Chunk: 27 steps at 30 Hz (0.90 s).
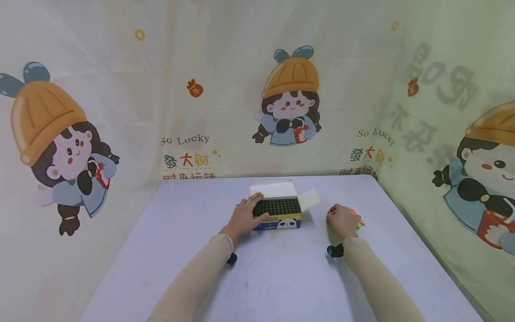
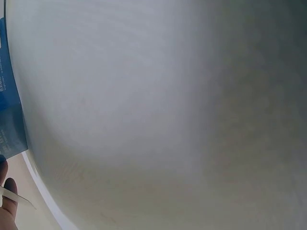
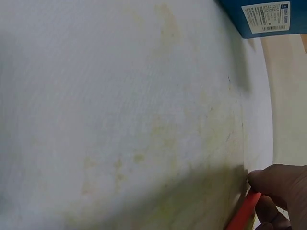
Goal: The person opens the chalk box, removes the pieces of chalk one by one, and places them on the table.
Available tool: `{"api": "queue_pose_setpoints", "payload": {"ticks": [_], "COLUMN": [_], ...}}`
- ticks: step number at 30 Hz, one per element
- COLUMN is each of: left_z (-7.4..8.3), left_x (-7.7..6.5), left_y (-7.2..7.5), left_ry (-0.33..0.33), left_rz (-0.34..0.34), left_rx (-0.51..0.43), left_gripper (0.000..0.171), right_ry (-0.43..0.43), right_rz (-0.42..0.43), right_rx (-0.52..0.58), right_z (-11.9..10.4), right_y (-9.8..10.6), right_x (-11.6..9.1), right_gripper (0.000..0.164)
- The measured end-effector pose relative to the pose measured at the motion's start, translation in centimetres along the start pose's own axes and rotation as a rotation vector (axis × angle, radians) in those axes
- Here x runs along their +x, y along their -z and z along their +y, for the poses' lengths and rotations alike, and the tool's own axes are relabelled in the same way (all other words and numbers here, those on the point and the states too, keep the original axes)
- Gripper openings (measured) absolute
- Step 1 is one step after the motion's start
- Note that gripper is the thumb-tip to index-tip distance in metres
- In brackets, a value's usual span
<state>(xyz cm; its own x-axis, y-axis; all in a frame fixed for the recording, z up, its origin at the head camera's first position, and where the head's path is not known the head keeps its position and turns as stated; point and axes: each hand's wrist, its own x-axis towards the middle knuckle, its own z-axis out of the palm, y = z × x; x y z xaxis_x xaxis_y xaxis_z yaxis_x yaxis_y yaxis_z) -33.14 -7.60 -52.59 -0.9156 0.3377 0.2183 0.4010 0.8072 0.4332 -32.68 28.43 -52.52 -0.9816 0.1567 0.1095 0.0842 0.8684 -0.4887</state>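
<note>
An opened box (image 1: 277, 222) with a panda on its blue and yellow front stands on the table, filled by a black insert (image 1: 277, 206) with rows of holes. My left hand (image 1: 243, 218) holds the box's left end, thumb over the front rim and fingers toward the back. In the left wrist view, the fingertips (image 2: 9, 184) appear at the lower left by the blue box and a pale strip. My right hand (image 1: 343, 220), right of the box, pinches a red-orange stick (image 3: 244, 211) between thumb and finger, just above the table. Its exact kind is unclear.
Several coloured sticks (image 1: 363, 222), pink-orange and yellow-green, lie beside and partly behind my right hand. The box's white lid (image 1: 273, 189) stands raised at the back and a side flap (image 1: 309, 199) sticks out right. Printed curtains surround the white table (image 1: 281, 277).
</note>
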Motion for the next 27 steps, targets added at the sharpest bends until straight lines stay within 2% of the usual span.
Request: {"api": "queue_pose_setpoints", "payload": {"ticks": [8, 17, 23, 27], "left_z": [0.0, 0.1, -0.2, -0.1], "left_x": [0.1, 0.0, 0.0, 0.2], "left_y": [0.1, 0.2, 0.2, 0.8], "left_ry": [0.016, 0.009, -0.008, -0.011], "left_rz": [-0.015, -0.015, -0.015, -0.034], "left_rx": [0.013, 0.011, 0.026, 0.062], "left_gripper": [0.084, 0.084, 0.085, 0.087], "right_ry": [-0.004, -0.012, 0.005, 0.047], "right_rz": [0.032, 0.021, 0.024, 0.073], "right_rx": [-0.039, -0.024, -0.013, 0.013], "right_z": [0.1, 0.1, -0.5, -1.0], "right_y": [0.5, 0.8, 1.1, 1.8], "right_x": [-0.3, -0.4, 0.3, 1.1], "right_gripper": [0.024, 0.025, 0.031, 0.035]}}
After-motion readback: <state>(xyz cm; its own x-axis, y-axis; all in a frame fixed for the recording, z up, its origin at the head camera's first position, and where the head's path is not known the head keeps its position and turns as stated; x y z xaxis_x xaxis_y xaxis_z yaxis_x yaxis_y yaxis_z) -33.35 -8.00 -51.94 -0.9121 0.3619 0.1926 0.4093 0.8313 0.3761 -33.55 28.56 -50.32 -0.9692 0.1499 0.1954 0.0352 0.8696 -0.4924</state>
